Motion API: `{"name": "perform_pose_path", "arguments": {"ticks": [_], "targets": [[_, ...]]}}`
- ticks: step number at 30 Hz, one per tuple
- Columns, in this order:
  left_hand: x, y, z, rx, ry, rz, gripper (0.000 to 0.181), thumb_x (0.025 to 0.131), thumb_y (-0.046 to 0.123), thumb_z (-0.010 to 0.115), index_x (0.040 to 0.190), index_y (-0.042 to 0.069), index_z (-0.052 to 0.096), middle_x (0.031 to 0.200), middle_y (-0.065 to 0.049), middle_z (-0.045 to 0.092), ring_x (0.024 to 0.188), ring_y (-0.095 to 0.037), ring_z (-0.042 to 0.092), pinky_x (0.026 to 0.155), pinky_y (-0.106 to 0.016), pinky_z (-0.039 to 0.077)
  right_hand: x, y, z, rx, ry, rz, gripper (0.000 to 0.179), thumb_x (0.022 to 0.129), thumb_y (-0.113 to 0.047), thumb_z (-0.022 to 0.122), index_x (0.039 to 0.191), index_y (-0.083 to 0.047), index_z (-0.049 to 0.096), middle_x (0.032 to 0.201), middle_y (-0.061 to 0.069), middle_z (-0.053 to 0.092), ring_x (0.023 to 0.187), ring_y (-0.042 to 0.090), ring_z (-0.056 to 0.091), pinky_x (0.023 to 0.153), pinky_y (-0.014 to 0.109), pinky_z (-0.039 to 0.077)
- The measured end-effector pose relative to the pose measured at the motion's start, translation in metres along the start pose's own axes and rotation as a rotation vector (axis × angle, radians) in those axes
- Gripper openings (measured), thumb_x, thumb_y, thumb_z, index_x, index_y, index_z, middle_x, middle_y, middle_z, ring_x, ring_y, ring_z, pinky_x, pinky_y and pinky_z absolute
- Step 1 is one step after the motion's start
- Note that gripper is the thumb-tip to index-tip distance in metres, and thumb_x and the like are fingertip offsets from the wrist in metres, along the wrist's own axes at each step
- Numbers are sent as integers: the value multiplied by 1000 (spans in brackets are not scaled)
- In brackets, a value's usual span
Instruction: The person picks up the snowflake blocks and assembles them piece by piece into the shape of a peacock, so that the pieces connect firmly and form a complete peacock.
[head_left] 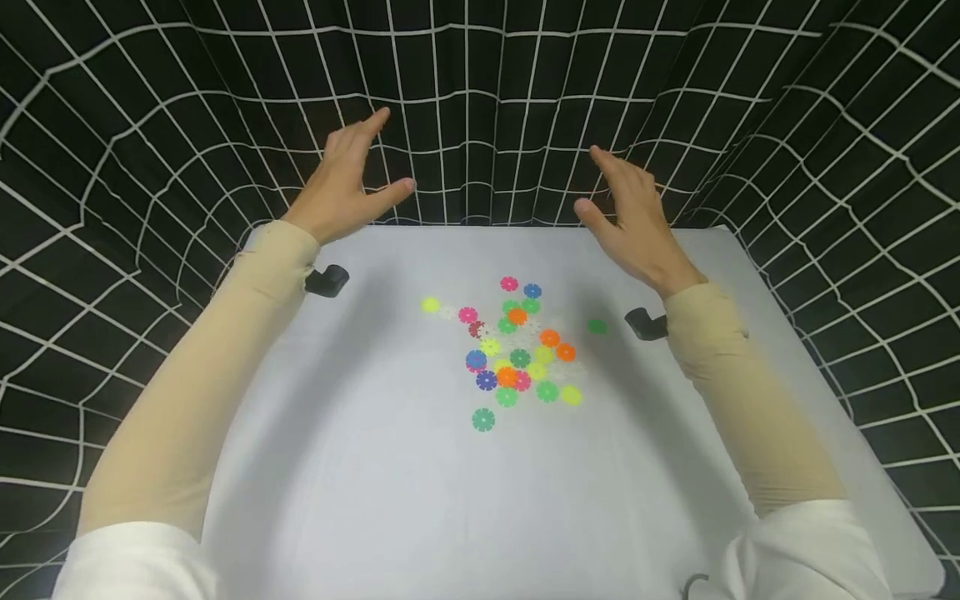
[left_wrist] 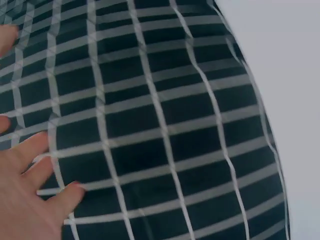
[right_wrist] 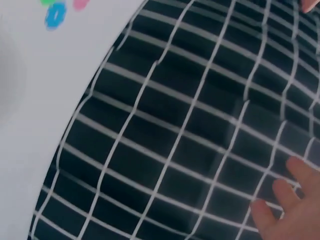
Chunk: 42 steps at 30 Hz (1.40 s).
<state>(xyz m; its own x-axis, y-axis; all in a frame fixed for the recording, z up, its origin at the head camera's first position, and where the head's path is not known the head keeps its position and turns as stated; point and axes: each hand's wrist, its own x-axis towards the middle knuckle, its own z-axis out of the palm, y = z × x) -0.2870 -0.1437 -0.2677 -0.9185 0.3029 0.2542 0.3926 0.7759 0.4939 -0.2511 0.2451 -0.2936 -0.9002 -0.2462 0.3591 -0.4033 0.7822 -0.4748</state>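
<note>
Plainly, the fingers of our left hand (head_left: pixel 341 179) and right hand (head_left: pixel 636 221) are extended, thumbs apart, holding nothing, poised around the far edge of the white table (head_left: pixel 360 467). Nearer, around the middle, lie the notched discs (head_left: pixel 507 377), loosely scattered and partly overlapping. We judge them light, thin, fairly stiff and perhaps slippery, best pinched by the rim. The overlaps, and pale discs (head_left: pixel 446 312) that blend into the table, may hinder us. Black wrist devices (head_left: pixel 327 281) jut inward; a black gridded curtain (head_left: pixel 480 125) rises beyond.
</note>
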Motion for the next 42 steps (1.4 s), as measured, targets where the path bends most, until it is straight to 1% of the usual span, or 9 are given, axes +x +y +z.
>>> {"name": "perform_pose_path", "arguments": {"ticks": [5, 10, 17, 21, 25, 31, 35, 39, 42], "targets": [[-22, 20, 15, -49, -56, 92, 95, 91, 55, 67, 162, 38, 6, 165, 2, 29, 153, -20, 24, 121, -57, 34, -23, -7, 12, 19, -40, -77, 82, 96, -72, 41, 161, -26, 24, 169, 4, 20, 155, 31, 13, 124, 64, 13], [-34, 23, 42, -53, -116, 141, 97, 90, 53, 70, 162, 34, 9, 161, -2, 34, 148, -23, 29, 118, -55, 39, -38, -4, 29, -9, -97, -84, 77, 97, -64, 48, 160, -24, 29, 169, 7, 20, 154, 34, 14, 122, 67, 13], [-54, 17, 81, -125, -162, 89, 99, 87, 53, 74, 162, 33, 12, 162, -2, 32, 148, -23, 28, 116, -56, 41, -49, 4, 53, 213, -272, 129, 69, 103, -60, 41, 161, -30, 20, 162, 8, 36, 150, 33, 30, 121, 66, 25], [-65, 11, 98, -190, -206, 39, 95, 87, 52, 74, 161, 32, 18, 158, -2, 38, 146, -23, 34, 116, -57, 41, -50, 9, 66, 261, -356, 213, 67, 102, -64, 37, 158, -28, 31, 159, 7, 43, 148, 31, 35, 122, 62, 29], [-70, 4, 114, -270, -277, -13, 80, 91, 48, 72, 157, 28, 33, 145, -3, 56, 135, -23, 51, 112, -54, 46, -48, 13, 77, 297, -443, 273, 64, 103, -62, 37, 153, -22, 43, 154, 6, 49, 149, 28, 37, 124, 57, 29], [-71, -1, 143, -287, -379, -43, 61, 94, 43, 69, 148, 25, 48, 131, -4, 66, 122, -22, 60, 107, -48, 50, -44, 20, 96, 225, -526, 339, 64, 102, -61, 43, 150, -19, 47, 153, 7, 51, 145, 31, 42, 121, 58, 32], [-74, -1, 159, -233, -410, -51, 53, 95, 40, 68, 144, 22, 55, 126, -3, 66, 118, -22, 60, 105, -47, 51, -40, 25, 106, 168, -569, 305, 48, 104, -40, 50, 144, -14, 53, 140, 13, 60, 128, 33, 55, 113, 56, 44], [-76, -1, 174, -176, -451, -10, 43, 96, 33, 68, 137, 20, 63, 106, -2, 66, 99, -19, 58, 85, -35, 54, -37, 29, 116, 121, -602, 277, 41, 103, -26, 54, 140, -9, 57, 128, 17, 65, 115, 33, 60, 108, 53, 49], [-78, 2, 183, -176, -490, 20, 39, 97, 28, 67, 134, 18, 65, 96, -1, 63, 88, -18, 54, 72, -29, 49, -37, 29, 125, 115, -610, 311, 42, 101, -24, 56, 141, -9, 56, 131, 17, 63, 117, 33, 59, 109, 53, 48]]}}
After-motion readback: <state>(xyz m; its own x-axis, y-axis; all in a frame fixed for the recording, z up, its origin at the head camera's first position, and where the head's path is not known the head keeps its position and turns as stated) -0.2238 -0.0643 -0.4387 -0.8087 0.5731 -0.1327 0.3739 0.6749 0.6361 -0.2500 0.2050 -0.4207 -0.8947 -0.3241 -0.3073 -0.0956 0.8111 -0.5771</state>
